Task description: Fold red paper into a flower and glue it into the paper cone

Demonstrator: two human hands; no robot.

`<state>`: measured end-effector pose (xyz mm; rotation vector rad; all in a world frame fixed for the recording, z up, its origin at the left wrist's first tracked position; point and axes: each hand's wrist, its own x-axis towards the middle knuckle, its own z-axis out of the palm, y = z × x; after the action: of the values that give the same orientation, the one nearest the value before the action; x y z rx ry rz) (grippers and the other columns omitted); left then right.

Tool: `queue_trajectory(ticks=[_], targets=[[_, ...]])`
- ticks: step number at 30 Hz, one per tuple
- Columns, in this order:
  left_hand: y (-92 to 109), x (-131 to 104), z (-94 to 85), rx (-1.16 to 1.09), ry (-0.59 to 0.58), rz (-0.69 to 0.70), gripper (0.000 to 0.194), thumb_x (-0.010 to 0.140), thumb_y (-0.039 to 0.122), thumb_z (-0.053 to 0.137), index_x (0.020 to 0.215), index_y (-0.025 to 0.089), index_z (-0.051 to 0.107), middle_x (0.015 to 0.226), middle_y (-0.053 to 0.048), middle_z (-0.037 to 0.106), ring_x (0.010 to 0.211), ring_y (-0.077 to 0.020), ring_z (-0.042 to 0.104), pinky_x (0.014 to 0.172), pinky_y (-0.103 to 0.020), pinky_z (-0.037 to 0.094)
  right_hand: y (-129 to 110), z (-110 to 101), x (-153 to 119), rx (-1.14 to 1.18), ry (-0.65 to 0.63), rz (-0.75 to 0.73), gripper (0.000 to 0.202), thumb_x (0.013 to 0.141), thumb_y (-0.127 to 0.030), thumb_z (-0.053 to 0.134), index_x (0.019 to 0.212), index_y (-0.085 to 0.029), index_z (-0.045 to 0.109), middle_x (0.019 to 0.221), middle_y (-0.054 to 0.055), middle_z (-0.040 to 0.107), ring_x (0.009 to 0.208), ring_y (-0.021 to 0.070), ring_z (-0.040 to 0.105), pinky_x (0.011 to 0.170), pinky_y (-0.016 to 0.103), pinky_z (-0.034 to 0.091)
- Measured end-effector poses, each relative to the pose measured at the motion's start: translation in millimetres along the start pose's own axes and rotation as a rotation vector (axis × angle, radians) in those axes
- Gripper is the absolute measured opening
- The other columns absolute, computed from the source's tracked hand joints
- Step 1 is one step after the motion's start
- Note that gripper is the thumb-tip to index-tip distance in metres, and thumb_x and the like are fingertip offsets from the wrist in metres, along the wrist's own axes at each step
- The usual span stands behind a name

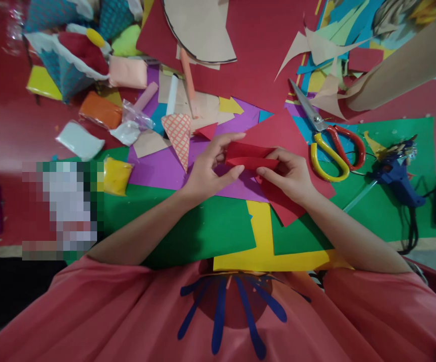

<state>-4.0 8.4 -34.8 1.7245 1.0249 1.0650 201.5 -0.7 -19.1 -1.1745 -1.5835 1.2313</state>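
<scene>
A small piece of red paper (248, 151) is held between both hands above the table, bent over so that two layers show. My left hand (216, 163) has its left end, thumb at the near edge and fingers behind. My right hand (288, 173) pinches the right end between thumb and fingers. Beneath the hands lie a larger red sheet (286, 201) and a purple sheet (157, 168). Left of my left hand is a small paper cone (178, 133) with a red lattice pattern. Scissors (325, 130) with one yellow and one red handle lie beyond my right hand.
A blue glue gun (401, 173) with a cord rests at the right on green paper (210, 221). Wrapped clay packs, such as a yellow one (117, 176), and blue cones (65, 68) crowd the left. A brown paper roll (402, 65) juts in at the upper right.
</scene>
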Motion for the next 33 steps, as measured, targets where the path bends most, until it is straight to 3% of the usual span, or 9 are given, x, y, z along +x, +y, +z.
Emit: queue_trajectory(ticks=[2,5,11,16,22,28,33], targets=[[-1,-1,0.5,-0.017,-0.017,-0.018,0.053,0.084,0.048,0.064,0.131,0.027,0.048,0.134,-0.008,0.057,0.109,-0.0186,0.065,0.085,-0.028,0.057,1,1,0,0.002,-0.014,0.005,0.025,0.081,-0.042,0.070,0.075,-0.021,0.060,0.074,0.000,0.062,0.069,0.0141,0.057,0.063,0.029,0.046],[-1,0,-0.4,0.011,-0.041,-0.015,0.045,0.087,0.041,0.061,0.127,0.024,0.052,0.130,-0.008,0.060,0.112,-0.0192,0.063,0.084,-0.028,0.058,0,3,-1,0.038,0.001,0.006,0.024,0.079,-0.040,0.073,0.082,-0.022,0.057,0.078,0.000,0.060,0.067,0.0128,0.057,0.061,0.028,0.047],[3,0,-1.5,0.029,-0.039,0.022,0.029,0.087,0.025,0.060,0.115,0.020,0.060,0.115,-0.006,0.068,0.108,-0.0170,0.067,0.089,-0.026,0.057,-4,4,-2,0.210,-0.056,0.107,0.047,0.076,-0.041,0.076,0.111,-0.028,0.047,0.088,-0.001,0.062,0.069,0.0133,0.064,0.061,0.028,0.053],[3,-2,1.1,-0.014,-0.053,-0.019,0.028,0.086,0.026,0.062,0.113,0.020,0.061,0.115,-0.006,0.068,0.103,-0.0164,0.068,0.086,-0.026,0.060,0,3,-1,0.158,-0.017,0.085,0.033,0.079,-0.047,0.073,0.096,-0.023,0.058,0.086,0.000,0.064,0.064,0.0106,0.061,0.057,0.025,0.050],[9,-1,2.2,-0.195,-0.073,-0.164,0.023,0.087,0.027,0.059,0.108,0.017,0.060,0.110,-0.004,0.067,0.066,-0.0049,0.068,0.060,-0.016,0.060,2,4,0,0.180,-0.004,0.116,0.035,0.077,-0.050,0.074,0.090,-0.020,0.060,0.077,-0.002,0.063,0.058,0.0077,0.058,0.052,0.022,0.046],[15,2,0.8,-0.217,-0.061,-0.261,0.021,0.086,0.023,0.058,0.106,0.016,0.059,0.086,0.001,0.069,0.060,-0.0041,0.067,0.056,-0.012,0.058,-1,4,0,0.207,-0.009,0.140,0.035,0.077,-0.049,0.074,0.088,-0.019,0.059,0.075,-0.002,0.063,0.061,0.0084,0.060,0.055,0.022,0.048],[15,2,0.3,-0.228,-0.078,-0.298,0.024,0.087,0.026,0.060,0.109,0.017,0.057,0.083,0.001,0.070,0.058,-0.0062,0.069,0.056,-0.015,0.059,-2,3,1,0.186,0.004,0.158,0.031,0.078,-0.045,0.074,0.087,-0.018,0.061,0.075,-0.001,0.065,0.062,0.0088,0.061,0.057,0.022,0.048]])
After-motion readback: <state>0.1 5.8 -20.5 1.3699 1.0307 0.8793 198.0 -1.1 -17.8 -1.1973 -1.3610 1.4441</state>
